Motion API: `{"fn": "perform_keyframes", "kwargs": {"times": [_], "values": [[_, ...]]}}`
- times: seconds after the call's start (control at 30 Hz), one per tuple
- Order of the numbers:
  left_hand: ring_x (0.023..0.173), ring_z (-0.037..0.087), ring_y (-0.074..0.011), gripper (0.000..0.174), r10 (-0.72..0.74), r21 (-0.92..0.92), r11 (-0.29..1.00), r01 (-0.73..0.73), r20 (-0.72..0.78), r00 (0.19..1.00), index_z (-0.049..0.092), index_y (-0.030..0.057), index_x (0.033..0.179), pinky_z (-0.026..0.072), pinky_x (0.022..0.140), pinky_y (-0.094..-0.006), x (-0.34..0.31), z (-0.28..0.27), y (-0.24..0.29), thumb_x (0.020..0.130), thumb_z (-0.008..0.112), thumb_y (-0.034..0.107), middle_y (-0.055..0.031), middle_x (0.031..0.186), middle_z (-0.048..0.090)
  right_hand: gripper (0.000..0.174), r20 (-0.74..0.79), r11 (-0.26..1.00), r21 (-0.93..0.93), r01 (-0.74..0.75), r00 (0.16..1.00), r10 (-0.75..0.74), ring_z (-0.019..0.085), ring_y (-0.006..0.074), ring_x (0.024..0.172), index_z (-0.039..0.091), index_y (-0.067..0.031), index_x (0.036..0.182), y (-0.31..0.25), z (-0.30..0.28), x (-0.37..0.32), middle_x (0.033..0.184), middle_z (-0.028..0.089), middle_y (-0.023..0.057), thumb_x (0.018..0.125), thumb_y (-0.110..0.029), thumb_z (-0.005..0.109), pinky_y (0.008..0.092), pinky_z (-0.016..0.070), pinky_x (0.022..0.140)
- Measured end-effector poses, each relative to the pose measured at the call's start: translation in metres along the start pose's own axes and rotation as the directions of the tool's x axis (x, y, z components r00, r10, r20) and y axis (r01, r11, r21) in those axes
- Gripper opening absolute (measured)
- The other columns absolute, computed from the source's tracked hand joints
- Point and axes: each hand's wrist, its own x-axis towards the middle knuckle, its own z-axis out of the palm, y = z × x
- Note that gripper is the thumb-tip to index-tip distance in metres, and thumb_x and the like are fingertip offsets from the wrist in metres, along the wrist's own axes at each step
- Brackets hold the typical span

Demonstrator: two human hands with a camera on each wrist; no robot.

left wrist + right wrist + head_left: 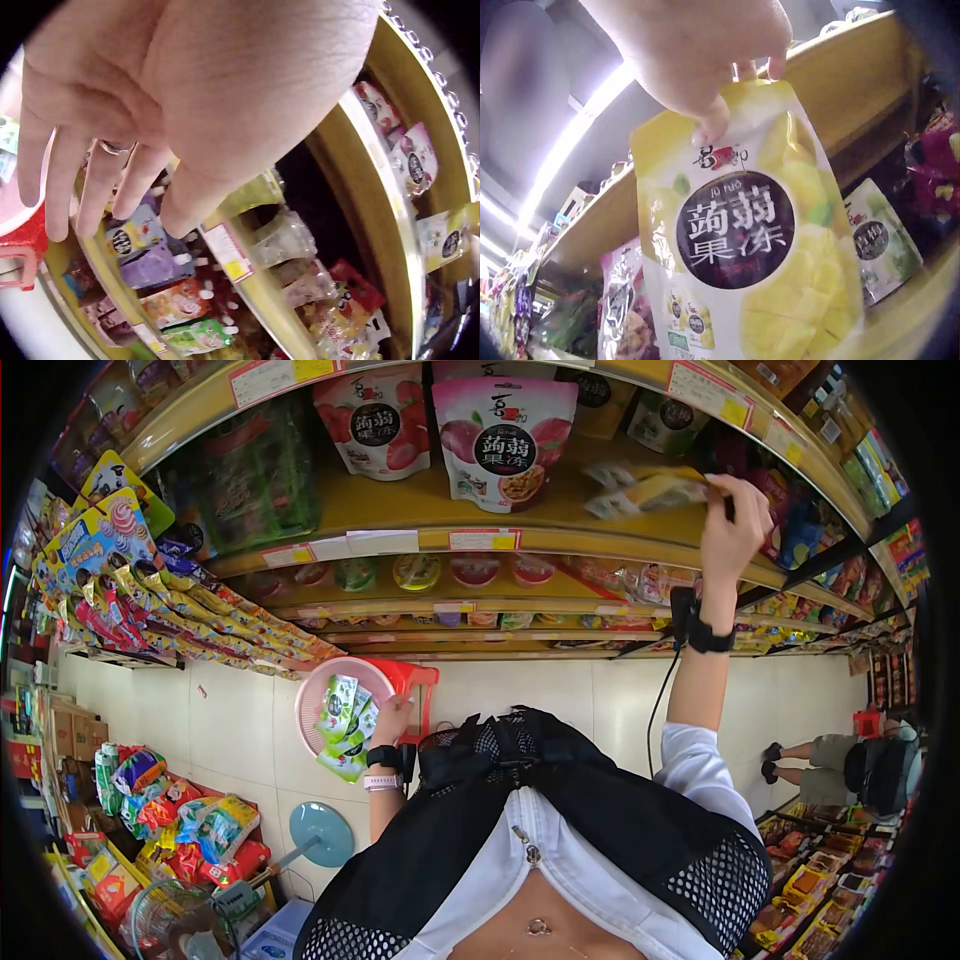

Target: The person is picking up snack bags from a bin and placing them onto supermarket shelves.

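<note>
One yellow pouch [814, 277] hangs from right grip [738, 525] near shelf edge [600, 544].

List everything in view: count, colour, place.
shelves: several, tan, ahead
shelf pouches: several, pink, red, green, upper shelf
price tags: several, multicoloured, shelf edges
held pouch: one, yellow, before shelves
lidded cups: several, multicoloured, below
basket: one, pink, left
packets: several, green, in basket
hanging bags: many, mostly yellow, left
piled bags: many, multicoloured, lower left
floor fan: one, teal base, lower left
second person: one, khaki shorts, right
left hand: one, near basket
right hand: one, gripping held pouch
</note>
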Motion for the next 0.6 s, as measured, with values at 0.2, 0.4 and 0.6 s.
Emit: {"fn": "perform_keyframes", "kwargs": {"times": [0.2, 0.4, 0.6], "values": [[0.104, 0.053, -0.0243, 0.051, 0.340, -0.271, 0.912, -0.307, 0.085, 0.937, 0.046, -0.0015, 0.118, 0.0416, 0.088, -0.0325, -0.046, -0.007, 0.174, 0.078, 0.064, 0.023, -0.0176, 0.111, 0.055, 0.020, -0.181, 0.994, -0.036, 0.101, 0.978, -0.106, 0.054, 0.0225, 0.077, 0.061, -0.0080, 0.076, -0.047, -0.047, 0.001, 0.077, 0.061, 0.0028, 0.063, 0.007, 0.061, 0.0309, 0.0389, 0.074], [0.111, 0.049, -0.0243, 0.068, 0.762, -0.296, 0.645, -0.705, 0.174, 0.624, 0.043, 0.0007, 0.122, 0.0370, 0.094, -0.0335, -0.104, -0.014, 0.291, 0.067, 0.073, 0.024, -0.0151, 0.117, 0.052, 0.024, 0.436, 0.864, 0.499, 0.066, 0.843, -0.316, 0.052, 0.0203, 0.078, 0.060, -0.0083, 0.075, -0.108, -0.023, -0.045, 0.073, 0.057, 0.0006, 0.055, 0.004, 0.058, 0.0348, 0.0360, 0.080], [0.081, 0.062, -0.0294, 0.027, 0.747, 0.069, 0.661, -0.747, 0.028, 0.664, 0.060, -0.0002, 0.095, 0.0467, 0.071, -0.0314, -0.101, 0.004, 0.273, 0.071, 0.065, 0.009, -0.0182, 0.085, 0.062, 0.014, 0.546, 0.733, 0.680, -0.038, 0.693, -0.471, 0.051, 0.0172, 0.076, 0.059, -0.0088, 0.074, -0.153, 0.012, -0.097, 0.071, 0.055, -0.0003, 0.063, -0.002, 0.060, 0.0351, 0.0356, 0.081]]}}
